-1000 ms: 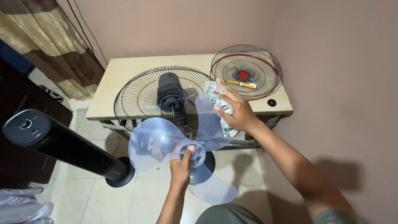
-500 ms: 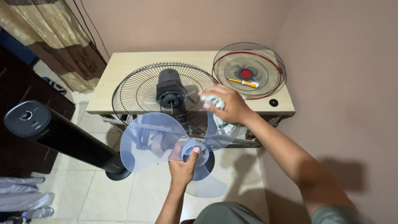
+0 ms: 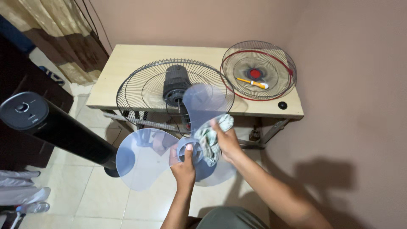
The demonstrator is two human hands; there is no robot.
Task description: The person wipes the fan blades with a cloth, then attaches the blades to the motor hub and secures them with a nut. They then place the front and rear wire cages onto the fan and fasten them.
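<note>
Fan blade (image 3: 169,148), clear plastic, sits mid-air in front of the table (image 3: 127,72). My left hand (image 3: 183,163) pinches its hub to steady it; right hand (image 3: 227,142) fingers clench a rag (image 3: 208,140) against one blade.

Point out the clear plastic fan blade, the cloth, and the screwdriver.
Translucent bluish plastic fan blade (image 3: 142,163), head view: on its left lobe.
Crumpled greenish-white cloth (image 3: 208,142), head view: on its bunched middle, in the right hand.
Orange-and-white screwdriver (image 3: 253,83), head view: mid-length, inside the red-rimmed wire grille.
</note>
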